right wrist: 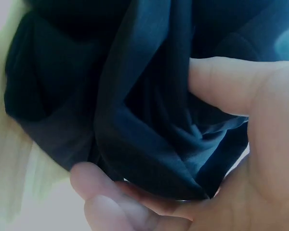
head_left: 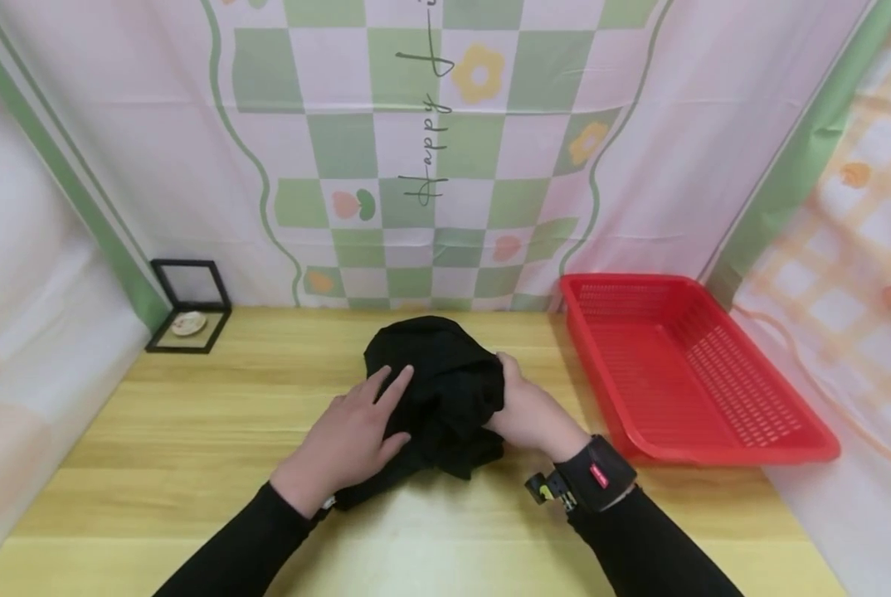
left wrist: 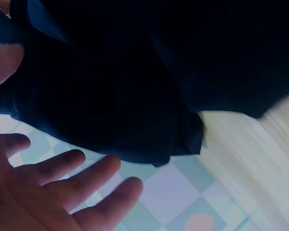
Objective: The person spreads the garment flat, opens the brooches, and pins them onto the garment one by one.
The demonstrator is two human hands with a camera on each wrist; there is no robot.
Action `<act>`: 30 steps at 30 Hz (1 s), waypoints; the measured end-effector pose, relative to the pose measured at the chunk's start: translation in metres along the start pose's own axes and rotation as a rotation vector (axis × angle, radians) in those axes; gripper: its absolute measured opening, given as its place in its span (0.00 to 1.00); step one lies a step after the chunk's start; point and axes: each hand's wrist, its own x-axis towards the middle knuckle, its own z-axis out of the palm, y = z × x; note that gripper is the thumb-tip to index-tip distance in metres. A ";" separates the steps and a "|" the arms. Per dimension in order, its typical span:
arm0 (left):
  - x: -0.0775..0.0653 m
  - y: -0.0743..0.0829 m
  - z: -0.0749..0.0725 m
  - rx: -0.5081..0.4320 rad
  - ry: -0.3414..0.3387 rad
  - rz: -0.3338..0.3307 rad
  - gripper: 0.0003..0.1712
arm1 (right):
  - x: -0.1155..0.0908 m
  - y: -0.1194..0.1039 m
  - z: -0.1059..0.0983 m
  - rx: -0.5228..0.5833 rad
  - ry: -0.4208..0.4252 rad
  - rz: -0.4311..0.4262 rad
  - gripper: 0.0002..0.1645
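Note:
A bunched-up black cloth (head_left: 438, 356) is in the middle of the wooden table, its folds gathered in a loose heap. At its right side my right hand (head_left: 535, 419) grips the fabric. The right wrist view shows the thumb over the folds of the cloth (right wrist: 135, 125) and the other fingers curled beneath. My left hand (head_left: 344, 444) is at the cloth's left side with its fingers spread and fairly straight. Seen from the left wrist, the fingers (left wrist: 94, 185) extend beside the fabric without curling round it. What kind of cloth item it is cannot be told.
To the right stands a red perforated plastic basket (head_left: 725, 454). At the back left is a black-edged hinged frame (head_left: 225, 319) with a small round pale object (head_left: 189, 323) on its lower panel. Patterned curtains (head_left: 475, 141) enclose the table (head_left: 154, 464) at the back and sides.

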 end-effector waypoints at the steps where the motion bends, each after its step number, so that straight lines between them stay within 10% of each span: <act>1: 0.002 0.001 0.001 0.000 0.017 0.012 0.48 | -0.001 -0.001 0.001 0.015 -0.009 -0.003 0.56; 7: 0.015 0.011 0.004 0.014 0.103 0.098 0.53 | -0.001 -0.007 0.013 -0.006 -0.045 -0.156 0.63; 12: 0.021 0.021 0.007 0.046 0.027 0.125 0.55 | 0.001 -0.015 0.026 -0.079 -0.054 -0.244 0.44; 16: 0.022 0.024 0.013 0.067 -0.026 0.136 0.40 | 0.002 -0.018 0.032 -0.083 -0.059 -0.175 0.29; 21: 0.023 0.020 0.017 0.098 -0.004 0.133 0.18 | 0.003 -0.019 0.032 -0.054 -0.066 -0.056 0.37; 30: 0.017 -0.002 0.012 0.120 -0.022 -0.018 0.29 | 0.002 -0.009 0.012 0.056 0.058 0.024 0.32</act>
